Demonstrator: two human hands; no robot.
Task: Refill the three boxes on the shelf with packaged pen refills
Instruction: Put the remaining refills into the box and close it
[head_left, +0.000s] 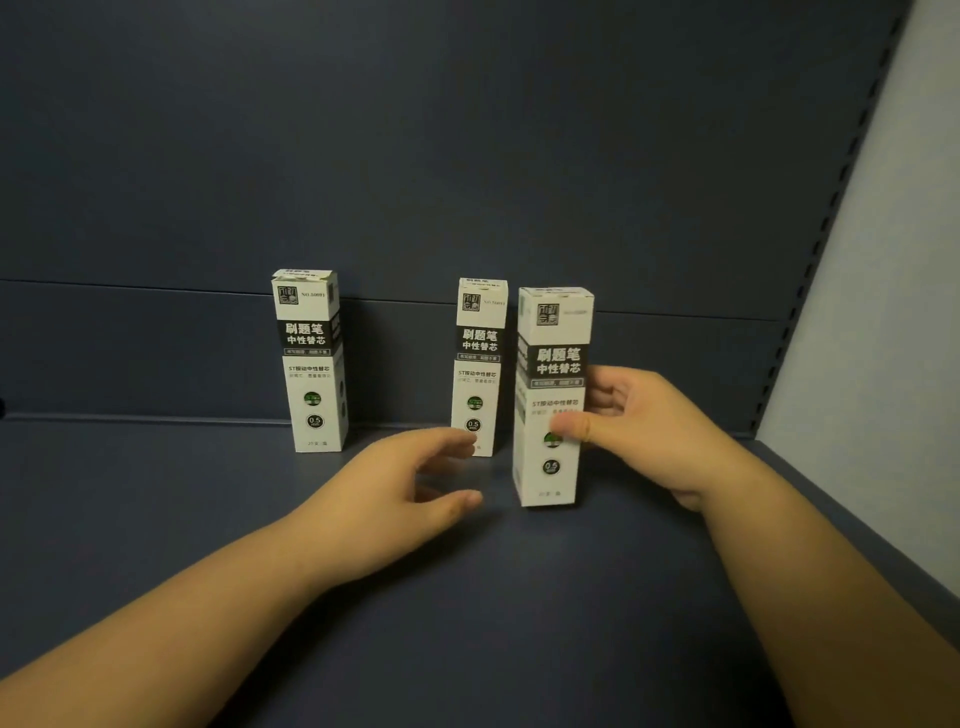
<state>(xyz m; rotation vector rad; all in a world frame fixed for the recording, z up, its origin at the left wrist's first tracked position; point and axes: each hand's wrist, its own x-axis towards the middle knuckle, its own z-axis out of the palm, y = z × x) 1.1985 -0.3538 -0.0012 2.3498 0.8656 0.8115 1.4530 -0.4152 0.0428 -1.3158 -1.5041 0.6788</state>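
Note:
Three tall white boxes with black bands and Chinese print stand upright on the dark blue shelf (156, 519). The left box (311, 364) and the middle box (479, 364) stand near the back panel. The right box (555, 364) stands closer to me, and my right hand (649, 431) grips it around the middle, thumb on its front face. My left hand (395, 488) hovers above the shelf just in front of the middle box, with fingers relaxed and spread, holding nothing. All three box tops look closed. No loose refill packs are visible.
The dark blue back panel (467, 156) rises behind the boxes. A slotted upright (815, 249) and a pale wall (893, 234) bound the shelf on the right. The shelf's right edge runs diagonally toward me.

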